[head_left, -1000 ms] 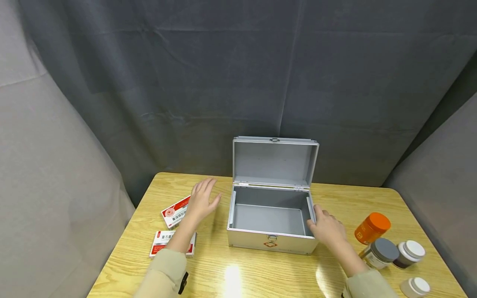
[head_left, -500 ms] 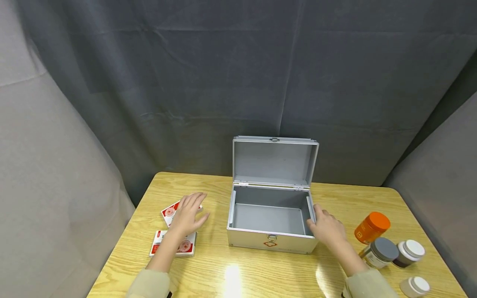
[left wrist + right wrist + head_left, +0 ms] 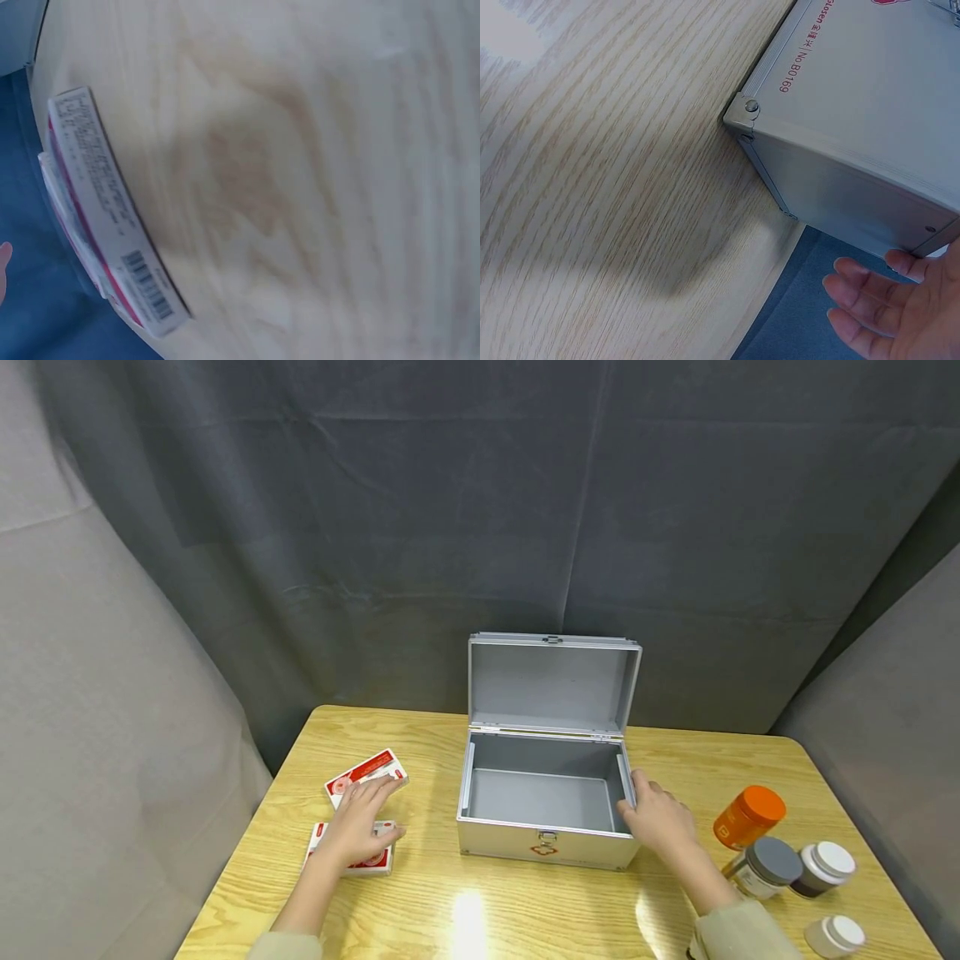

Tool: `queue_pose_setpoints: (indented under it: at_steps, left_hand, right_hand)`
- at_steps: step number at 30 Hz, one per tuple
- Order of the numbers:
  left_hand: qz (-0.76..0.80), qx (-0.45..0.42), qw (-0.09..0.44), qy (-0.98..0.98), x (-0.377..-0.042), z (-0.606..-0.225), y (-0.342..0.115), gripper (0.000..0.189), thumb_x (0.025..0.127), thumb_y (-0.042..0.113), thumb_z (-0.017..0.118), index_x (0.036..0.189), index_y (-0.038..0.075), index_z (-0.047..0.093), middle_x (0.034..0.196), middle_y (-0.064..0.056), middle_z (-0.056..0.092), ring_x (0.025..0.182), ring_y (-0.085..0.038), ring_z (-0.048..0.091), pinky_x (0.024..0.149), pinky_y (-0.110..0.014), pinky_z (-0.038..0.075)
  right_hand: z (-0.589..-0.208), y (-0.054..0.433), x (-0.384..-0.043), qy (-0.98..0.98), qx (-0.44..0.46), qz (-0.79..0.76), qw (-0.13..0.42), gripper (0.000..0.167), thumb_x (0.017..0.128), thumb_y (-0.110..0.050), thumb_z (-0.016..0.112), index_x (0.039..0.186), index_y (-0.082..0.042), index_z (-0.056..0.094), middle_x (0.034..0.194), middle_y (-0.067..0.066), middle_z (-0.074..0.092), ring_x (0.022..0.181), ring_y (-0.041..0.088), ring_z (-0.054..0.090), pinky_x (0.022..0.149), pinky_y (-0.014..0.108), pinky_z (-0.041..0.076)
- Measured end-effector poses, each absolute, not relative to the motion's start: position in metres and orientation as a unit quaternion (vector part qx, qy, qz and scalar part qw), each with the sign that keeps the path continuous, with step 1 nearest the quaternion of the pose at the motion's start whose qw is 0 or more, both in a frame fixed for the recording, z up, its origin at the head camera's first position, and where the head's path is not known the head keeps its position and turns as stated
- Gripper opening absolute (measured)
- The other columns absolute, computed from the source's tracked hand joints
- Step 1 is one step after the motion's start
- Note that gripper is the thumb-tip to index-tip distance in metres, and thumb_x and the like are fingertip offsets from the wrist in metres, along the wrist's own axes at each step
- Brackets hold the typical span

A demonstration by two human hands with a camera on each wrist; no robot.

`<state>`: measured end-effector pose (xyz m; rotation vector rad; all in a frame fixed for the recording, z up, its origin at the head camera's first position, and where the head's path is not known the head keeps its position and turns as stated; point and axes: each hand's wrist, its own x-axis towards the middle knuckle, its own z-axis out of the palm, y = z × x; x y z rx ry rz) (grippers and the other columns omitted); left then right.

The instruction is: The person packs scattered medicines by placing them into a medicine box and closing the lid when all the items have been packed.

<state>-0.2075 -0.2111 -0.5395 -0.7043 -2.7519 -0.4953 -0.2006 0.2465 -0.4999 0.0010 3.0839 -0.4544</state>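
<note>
A silver metal first-aid case point(image 3: 502, 845) stands in the middle of the table with its lid up; its grey interior holds nothing. My right hand point(image 3: 663, 818) holds the case's right rim, thumb over the edge and fingers along the outer side wall. In the right wrist view those fingers point(image 3: 870, 296) lie at the wall's upper edge. My left hand point(image 3: 352, 833) hovers palm down over two red-and-white medicine boxes, fingers spread. The far medicine box point(image 3: 363, 770) lies slanted; the near medicine box point(image 3: 384, 856) is partly hidden under the hand.
At the right of the table stand an orange jar point(image 3: 750, 818), a grey-lidded jar point(image 3: 767, 868), a dark jar with a white lid point(image 3: 825, 870) and a small white bottle point(image 3: 835, 937). A dark curtain point(image 3: 420, 568) hangs behind the table.
My left hand has drawn back toward the person and left, from beside the far medicine box to over the near one. The right hand and the case stay put.
</note>
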Motion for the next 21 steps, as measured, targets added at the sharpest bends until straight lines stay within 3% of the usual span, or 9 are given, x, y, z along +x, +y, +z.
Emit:
queue_pose_setpoints:
  at_steps: [3,13,21]
  left_hand:
    - [-0.173,-0.237,0.110,-0.950,-0.203,-0.545,-0.216,0.080,0.068,0.041,0.073,0.139,0.023,0.039,0.131,-0.006,0.048,0.123,-0.027,0.040,0.101,-0.058,0.022]
    - [-0.171,-0.206,0.053,-0.962,-0.193,-0.563,-0.232,0.094,0.057,0.059,0.074,0.136,0.017,0.044,0.135,-0.009,0.046,0.124,-0.030,0.039,0.098,-0.061,0.023]
    - [-0.172,-0.189,0.031,-0.966,-0.187,-0.570,-0.237,0.099,0.053,0.060,0.075,0.135,0.016,0.045,0.137,-0.010,0.044,0.125,-0.033,0.038,0.101,-0.059,0.020]
  right_hand:
    - [-0.499,0.247,-0.201,0.989,-0.001,-0.147,0.013,0.051,0.085,-0.029,0.050,0.126,-0.002,0.035,0.103,0.027,0.056,0.089,0.045,0.056,0.064,0.053,0.044]
    - [-0.498,0.246,-0.201,0.989,0.000,-0.149,0.018,0.052,0.086,-0.029,0.050,0.127,-0.001,0.035,0.106,0.028,0.056,0.090,0.045,0.056,0.065,0.053,0.044]
    - [-0.500,0.247,-0.202,0.989,-0.001,-0.150,0.017,0.051,0.086,-0.028,0.050,0.126,-0.001,0.034,0.103,0.028,0.056,0.088,0.044,0.056,0.064,0.053,0.044]
